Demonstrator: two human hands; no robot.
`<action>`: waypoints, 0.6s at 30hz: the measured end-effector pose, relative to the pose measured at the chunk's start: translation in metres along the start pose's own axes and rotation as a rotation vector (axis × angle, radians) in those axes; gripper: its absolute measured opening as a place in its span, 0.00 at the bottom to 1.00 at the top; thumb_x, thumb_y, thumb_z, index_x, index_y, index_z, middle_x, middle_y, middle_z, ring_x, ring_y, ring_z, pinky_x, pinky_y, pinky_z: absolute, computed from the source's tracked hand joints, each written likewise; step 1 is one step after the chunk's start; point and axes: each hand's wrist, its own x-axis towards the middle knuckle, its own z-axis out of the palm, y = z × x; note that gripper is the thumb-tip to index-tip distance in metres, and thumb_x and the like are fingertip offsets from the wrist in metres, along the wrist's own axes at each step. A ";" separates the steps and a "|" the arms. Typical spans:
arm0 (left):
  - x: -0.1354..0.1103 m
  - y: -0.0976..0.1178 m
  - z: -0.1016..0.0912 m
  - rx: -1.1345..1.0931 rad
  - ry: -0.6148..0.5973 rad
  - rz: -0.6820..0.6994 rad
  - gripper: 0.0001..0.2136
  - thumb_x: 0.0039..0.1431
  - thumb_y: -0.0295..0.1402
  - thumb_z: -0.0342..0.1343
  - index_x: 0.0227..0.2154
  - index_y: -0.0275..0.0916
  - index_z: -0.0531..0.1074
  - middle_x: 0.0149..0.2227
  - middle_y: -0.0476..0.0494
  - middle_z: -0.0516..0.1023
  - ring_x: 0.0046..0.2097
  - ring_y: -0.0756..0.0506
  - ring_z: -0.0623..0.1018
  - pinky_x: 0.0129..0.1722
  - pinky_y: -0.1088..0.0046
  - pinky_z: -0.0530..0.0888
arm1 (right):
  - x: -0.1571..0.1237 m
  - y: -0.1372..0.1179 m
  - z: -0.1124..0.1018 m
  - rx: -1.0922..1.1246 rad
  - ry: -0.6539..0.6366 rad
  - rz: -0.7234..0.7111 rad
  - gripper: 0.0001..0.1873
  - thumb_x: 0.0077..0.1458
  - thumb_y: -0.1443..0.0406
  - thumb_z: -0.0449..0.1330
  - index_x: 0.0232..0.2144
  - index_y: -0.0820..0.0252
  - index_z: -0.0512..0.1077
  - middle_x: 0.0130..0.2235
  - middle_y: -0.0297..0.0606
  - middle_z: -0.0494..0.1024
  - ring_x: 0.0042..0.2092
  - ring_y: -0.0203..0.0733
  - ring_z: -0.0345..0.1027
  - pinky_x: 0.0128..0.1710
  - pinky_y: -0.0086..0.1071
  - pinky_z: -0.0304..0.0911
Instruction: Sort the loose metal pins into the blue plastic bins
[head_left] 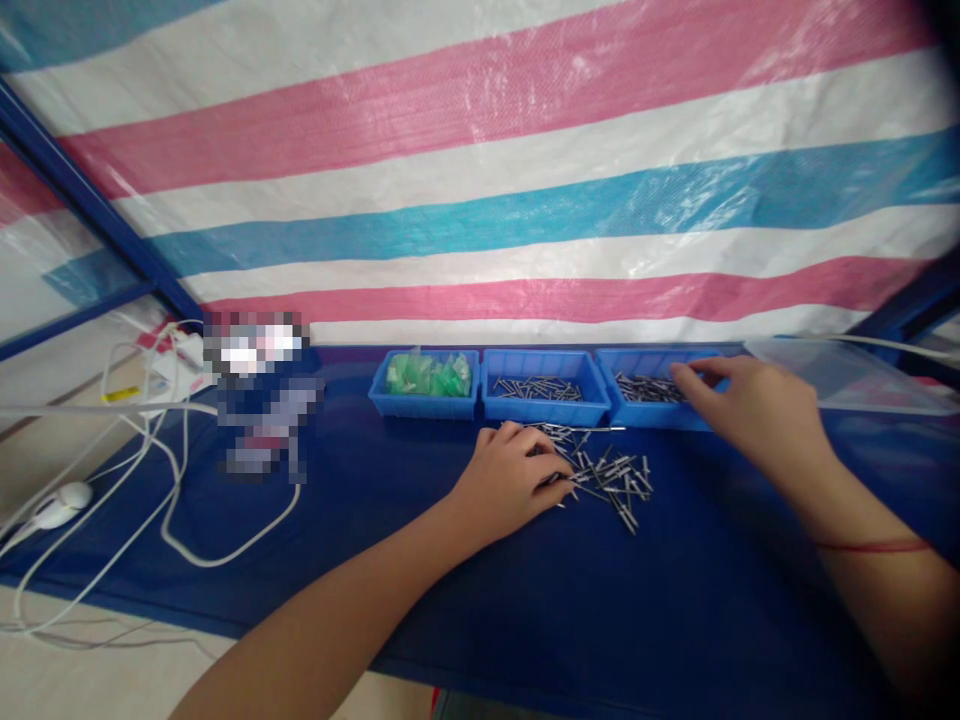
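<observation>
A loose pile of thin metal blind rivets (619, 480) lies on the blue table. My left hand (510, 475) rests at the pile's left side, its fingers curled over rivets and its thumb close to the index finger. Over the right blue bin (652, 415) is my right hand (757, 400), thumb and index finger slightly apart at its rivets (649, 388); nothing shows between them, and the other fingertips are hidden. The middle blue bin (547, 408) also contains rivets (540, 388). Green plastic-wrapped items (427, 375) fill the left blue bin (424, 405).
White cables (180, 500) and a power strip (176, 370) lie at the left, beside a blurred-out area. A clear plastic sheet (847, 375) sits at the back right. Behind the table (600, 610) hangs a striped tarp (480, 220) between blue frame posts (97, 200).
</observation>
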 end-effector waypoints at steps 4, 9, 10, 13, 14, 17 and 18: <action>-0.001 0.001 0.001 0.020 0.013 0.001 0.10 0.62 0.41 0.54 0.39 0.45 0.77 0.44 0.46 0.76 0.47 0.42 0.68 0.42 0.64 0.61 | -0.007 -0.020 -0.004 0.095 0.053 -0.069 0.19 0.56 0.55 0.52 0.34 0.61 0.77 0.33 0.45 0.80 0.33 0.47 0.71 0.32 0.35 0.57; -0.001 0.001 0.004 0.044 0.025 0.026 0.11 0.60 0.44 0.55 0.41 0.47 0.76 0.45 0.48 0.75 0.47 0.42 0.68 0.42 0.64 0.60 | -0.018 -0.043 -0.008 0.210 0.050 -0.196 0.15 0.57 0.58 0.53 0.32 0.59 0.77 0.35 0.41 0.80 0.38 0.48 0.72 0.38 0.37 0.61; -0.001 0.002 0.005 0.046 0.022 0.026 0.11 0.61 0.43 0.54 0.40 0.47 0.76 0.45 0.48 0.75 0.48 0.43 0.68 0.41 0.64 0.60 | -0.020 -0.046 -0.009 0.230 0.045 -0.221 0.15 0.57 0.58 0.53 0.32 0.59 0.77 0.34 0.41 0.80 0.38 0.48 0.72 0.39 0.38 0.62; 0.000 0.004 0.005 0.055 0.010 0.019 0.10 0.63 0.41 0.52 0.39 0.45 0.76 0.44 0.47 0.76 0.47 0.43 0.68 0.41 0.65 0.60 | -0.025 -0.054 -0.010 0.296 0.031 -0.296 0.14 0.58 0.59 0.53 0.31 0.58 0.76 0.33 0.40 0.80 0.36 0.48 0.72 0.39 0.40 0.62; 0.000 0.004 0.004 0.060 0.010 0.014 0.10 0.64 0.40 0.51 0.39 0.44 0.76 0.43 0.47 0.76 0.47 0.43 0.68 0.41 0.65 0.60 | -0.026 -0.055 -0.010 0.316 0.029 -0.317 0.13 0.58 0.59 0.53 0.31 0.57 0.76 0.33 0.40 0.80 0.36 0.48 0.72 0.39 0.40 0.62; 0.001 0.004 0.004 0.090 0.016 -0.007 0.12 0.65 0.40 0.49 0.37 0.43 0.76 0.41 0.46 0.77 0.46 0.43 0.68 0.41 0.64 0.59 | -0.029 -0.060 -0.010 0.353 0.022 -0.359 0.11 0.58 0.60 0.53 0.30 0.56 0.75 0.33 0.39 0.80 0.36 0.48 0.72 0.38 0.40 0.62; 0.002 0.004 0.004 0.102 0.020 -0.015 0.12 0.65 0.40 0.49 0.36 0.42 0.76 0.41 0.46 0.77 0.46 0.44 0.68 0.41 0.64 0.59 | -0.030 -0.061 -0.010 0.362 0.013 -0.373 0.11 0.59 0.61 0.53 0.29 0.56 0.74 0.33 0.38 0.80 0.36 0.47 0.72 0.38 0.40 0.62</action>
